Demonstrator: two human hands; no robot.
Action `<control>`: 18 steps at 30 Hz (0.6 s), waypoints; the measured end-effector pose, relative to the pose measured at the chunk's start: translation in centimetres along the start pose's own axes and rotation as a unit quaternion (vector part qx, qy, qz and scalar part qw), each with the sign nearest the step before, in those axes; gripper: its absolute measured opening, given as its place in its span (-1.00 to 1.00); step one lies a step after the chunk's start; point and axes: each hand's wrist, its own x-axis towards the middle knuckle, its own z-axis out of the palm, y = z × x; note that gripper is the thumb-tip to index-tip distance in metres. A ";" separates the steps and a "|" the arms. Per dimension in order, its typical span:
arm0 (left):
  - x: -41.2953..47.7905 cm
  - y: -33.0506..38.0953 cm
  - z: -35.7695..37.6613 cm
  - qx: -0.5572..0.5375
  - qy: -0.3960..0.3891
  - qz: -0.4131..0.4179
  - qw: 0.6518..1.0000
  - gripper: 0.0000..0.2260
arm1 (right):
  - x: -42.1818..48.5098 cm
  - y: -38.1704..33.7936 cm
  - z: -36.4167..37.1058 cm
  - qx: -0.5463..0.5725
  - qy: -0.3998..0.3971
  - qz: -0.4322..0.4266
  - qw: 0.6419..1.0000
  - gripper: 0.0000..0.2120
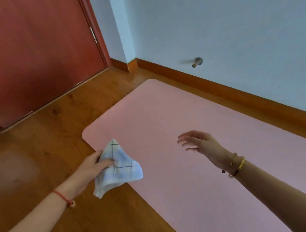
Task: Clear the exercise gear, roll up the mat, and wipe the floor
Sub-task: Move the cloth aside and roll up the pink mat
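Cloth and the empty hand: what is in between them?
Just bare pink mat. In the head view, nothing else lies between the cloth, gripped by the left hand, and the open right hand.

home room, wooden floor [52,181], red door [30,52], pink mat [187,131]

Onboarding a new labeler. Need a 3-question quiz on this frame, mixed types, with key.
1. True or false: the pink mat lies flat on the wooden floor, not yet rolled.
2. What does the left hand hold? A) a checked cloth B) a dumbbell C) nothing
3. Fill in: the right hand, over the pink mat, is ___ (open/shut) and holds nothing.

Key: 1 true; 2 A; 3 open.
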 end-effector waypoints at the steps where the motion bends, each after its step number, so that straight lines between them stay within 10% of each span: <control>1: -0.3 -1.9 -1.4 -0.013 0.011 -0.026 1.000 -0.77 | 0.9 0.1 1.0 -0.004 -0.007 0.001 1.000 -0.80; 18: 4.7 -10.7 -4.0 0.060 0.082 -0.140 0.985 -0.56 | 7.9 1.7 7.0 -0.058 -0.020 0.036 0.997 -0.79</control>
